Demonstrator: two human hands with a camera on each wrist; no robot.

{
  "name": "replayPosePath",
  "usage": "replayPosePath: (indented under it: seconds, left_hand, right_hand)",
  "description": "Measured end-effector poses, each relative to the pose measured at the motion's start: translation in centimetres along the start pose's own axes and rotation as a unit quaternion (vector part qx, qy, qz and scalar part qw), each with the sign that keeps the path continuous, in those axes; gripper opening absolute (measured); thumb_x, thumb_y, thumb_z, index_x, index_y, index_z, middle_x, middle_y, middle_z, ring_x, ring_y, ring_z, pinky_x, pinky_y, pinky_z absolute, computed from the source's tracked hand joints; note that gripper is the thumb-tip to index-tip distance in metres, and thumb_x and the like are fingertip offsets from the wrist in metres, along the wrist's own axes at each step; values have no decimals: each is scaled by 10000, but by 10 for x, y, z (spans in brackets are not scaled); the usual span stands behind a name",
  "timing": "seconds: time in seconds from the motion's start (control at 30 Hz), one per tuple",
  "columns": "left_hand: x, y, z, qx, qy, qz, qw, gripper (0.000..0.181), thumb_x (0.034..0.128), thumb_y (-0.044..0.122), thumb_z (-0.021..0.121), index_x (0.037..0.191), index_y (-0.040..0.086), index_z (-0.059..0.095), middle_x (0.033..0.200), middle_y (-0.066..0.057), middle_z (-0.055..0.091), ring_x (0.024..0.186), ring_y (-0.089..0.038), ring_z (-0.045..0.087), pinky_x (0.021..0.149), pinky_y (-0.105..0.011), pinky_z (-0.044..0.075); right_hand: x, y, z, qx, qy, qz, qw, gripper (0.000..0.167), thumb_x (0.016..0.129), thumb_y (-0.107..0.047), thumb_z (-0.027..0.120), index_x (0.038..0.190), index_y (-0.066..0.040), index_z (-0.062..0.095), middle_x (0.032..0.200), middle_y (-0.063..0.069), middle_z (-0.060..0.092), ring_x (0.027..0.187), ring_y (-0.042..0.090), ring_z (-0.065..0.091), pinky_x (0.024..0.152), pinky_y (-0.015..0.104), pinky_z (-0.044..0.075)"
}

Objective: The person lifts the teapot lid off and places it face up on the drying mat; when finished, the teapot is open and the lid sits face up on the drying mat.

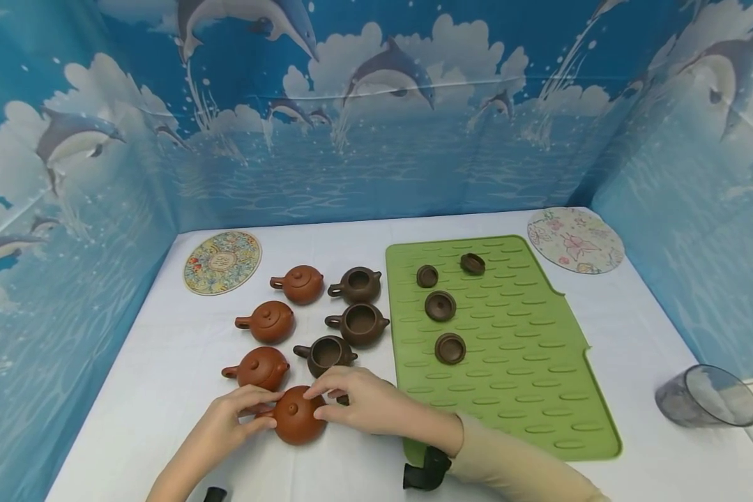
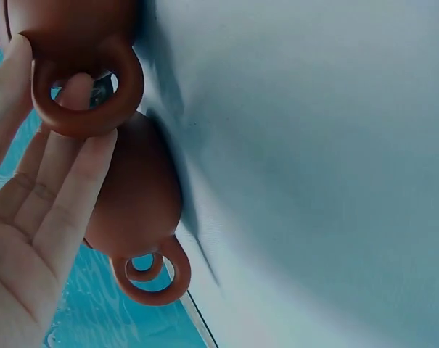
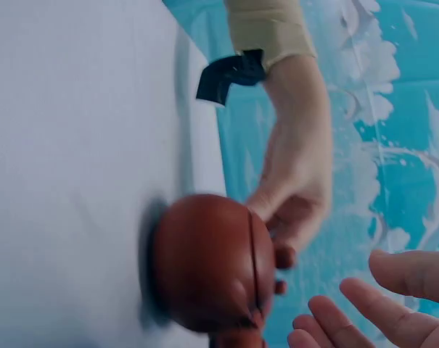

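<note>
A lidded reddish-brown teapot (image 1: 298,427) stands on the white cloth nearest the person. My left hand (image 1: 231,417) holds it at the loop handle (image 2: 88,123); in the left wrist view the thumb lies by the body and fingertips are at the loop. On the teapot's spout side is my right hand (image 1: 367,401), its fingers spread beside the pot. In the right wrist view the right-hand fingers (image 3: 335,319) stand apart from the teapot (image 3: 204,261) and hold nothing. Under the right hand, part of a dark thing (image 1: 343,400) shows, mostly hidden.
Three more lidded reddish-brown teapots (image 1: 263,368) line up behind. Three dark lidless teapots (image 1: 360,338) stand to their right. Several dark lids (image 1: 450,348) lie on a green mat (image 1: 527,390). A grey tumbler (image 1: 680,404) lies at the right; two round patterned mats (image 1: 241,261) lie farther back.
</note>
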State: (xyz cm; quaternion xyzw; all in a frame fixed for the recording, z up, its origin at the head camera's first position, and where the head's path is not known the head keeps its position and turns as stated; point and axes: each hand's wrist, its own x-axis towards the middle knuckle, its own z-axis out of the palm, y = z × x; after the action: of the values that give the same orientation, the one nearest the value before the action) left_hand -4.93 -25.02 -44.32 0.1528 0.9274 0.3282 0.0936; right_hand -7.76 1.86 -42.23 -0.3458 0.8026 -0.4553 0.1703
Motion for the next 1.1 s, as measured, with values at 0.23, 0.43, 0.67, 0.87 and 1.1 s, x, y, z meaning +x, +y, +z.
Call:
replayPosePath:
  seconds: [0.23, 0.43, 0.67, 0.87, 1.1]
  left_hand:
    - [3, -5, 1, -66, 73, 152, 9998, 325, 775, 166, 817, 1091, 123, 755, 1059, -10, 722, 882, -86, 691, 760, -197, 580]
    - [4, -9, -1, -227, 126, 218, 9994, 344, 757, 135, 825, 1093, 101, 762, 1023, -24, 721, 829, -25, 674, 726, -191, 581]
    - [5, -14, 1, -685, 32, 165, 9975, 350, 749, 125, 828, 1086, 59, 760, 1008, -77, 712, 791, 12, 661, 697, -195, 585]
    - [5, -17, 3, -843, 70, 287, 9960, 346, 744, 113, 829, 1076, 46, 757, 995, -89, 714, 786, 15, 662, 688, -202, 588]
    - [4, -18, 4, -856, 102, 375, 9956, 332, 749, 122, 826, 1062, 36, 757, 989, -98, 719, 781, 31, 652, 679, -199, 586]
  right_hand:
    - [14, -9, 22, -1028, -122, -33, 9946, 261, 927, -178, 697, 1184, -133, 704, 1213, -22, 657, 1166, 62, 579, 984, 166, 469]
    - [19, -11, 31, -1773, 60, -440, 9832, 249, 925, -163, 690, 1172, -144, 718, 1172, -28, 671, 1111, 100, 589, 979, 176, 464]
    - [19, -11, 37, -2446, 439, -939, 9641, 210, 917, -159, 702, 1123, -152, 739, 1073, -38, 667, 1001, 89, 597, 890, 109, 461]
    - [22, -9, 40, -2525, 681, -1137, 9585, 164, 912, -139, 709, 1071, -150, 749, 1011, -38, 649, 945, 86, 596, 836, 82, 456]
    - [24, -4, 41, -2401, 855, -1270, 9586, 105, 900, -108, 713, 991, -154, 741, 962, -36, 631, 909, 87, 588, 822, 79, 457]
